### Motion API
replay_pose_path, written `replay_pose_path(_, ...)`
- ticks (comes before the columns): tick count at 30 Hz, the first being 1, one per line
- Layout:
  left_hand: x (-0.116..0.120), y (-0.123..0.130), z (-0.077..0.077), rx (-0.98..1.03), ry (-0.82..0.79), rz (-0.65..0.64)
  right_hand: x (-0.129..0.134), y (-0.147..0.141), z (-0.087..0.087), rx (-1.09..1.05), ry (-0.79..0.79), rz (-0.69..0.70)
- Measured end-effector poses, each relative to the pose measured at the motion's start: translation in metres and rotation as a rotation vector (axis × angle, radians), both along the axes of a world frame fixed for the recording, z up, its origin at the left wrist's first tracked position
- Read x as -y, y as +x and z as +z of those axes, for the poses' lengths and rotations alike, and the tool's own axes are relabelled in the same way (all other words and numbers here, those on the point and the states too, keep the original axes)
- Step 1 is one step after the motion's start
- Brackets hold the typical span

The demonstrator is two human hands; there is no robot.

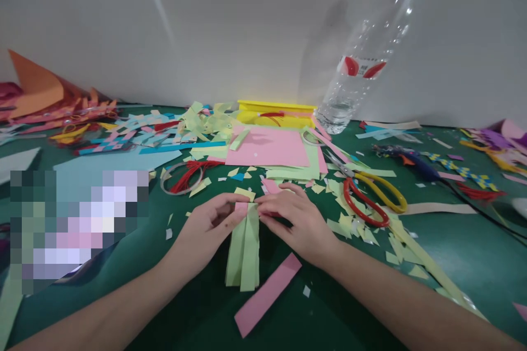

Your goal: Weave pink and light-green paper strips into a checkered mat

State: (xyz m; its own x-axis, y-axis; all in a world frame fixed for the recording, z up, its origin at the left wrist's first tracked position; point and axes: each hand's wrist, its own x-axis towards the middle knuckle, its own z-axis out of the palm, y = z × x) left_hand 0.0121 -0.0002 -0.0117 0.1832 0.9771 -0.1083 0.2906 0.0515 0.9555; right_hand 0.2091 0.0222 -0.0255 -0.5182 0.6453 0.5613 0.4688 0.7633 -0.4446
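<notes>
Tabletop (193,315) leaves room below green strips (249,255), left hand (209,219) pinching top edges.

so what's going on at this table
A person's left hand pinches the top end of some pale green paper strips, by a small pink piece. The right hand has its fingers at that same end. A loose pink strip lies nearer the person, and scissors lie off to the right.
</notes>
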Motion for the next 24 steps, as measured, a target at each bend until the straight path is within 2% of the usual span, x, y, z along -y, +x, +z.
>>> replay_pose_path(9, -0.0015, 0.0020, -0.0045, -0.072, -0.011, -0.018, 0.0056, 0.0013, -0.0012, -0.004, 0.065, 0.035)
replay_pose_path(17, 0.0027, 0.0042, -0.0017, -0.037, 0.014, -0.001, 0.0043, 0.0036, -0.0011, 0.031, 0.087, 0.046)
replay_pose_path(24, 0.0017, 0.0048, -0.0051, -0.049, 0.037, -0.013, 0.0056, 0.0063, 0.0015, 0.034, 0.151, 0.053)
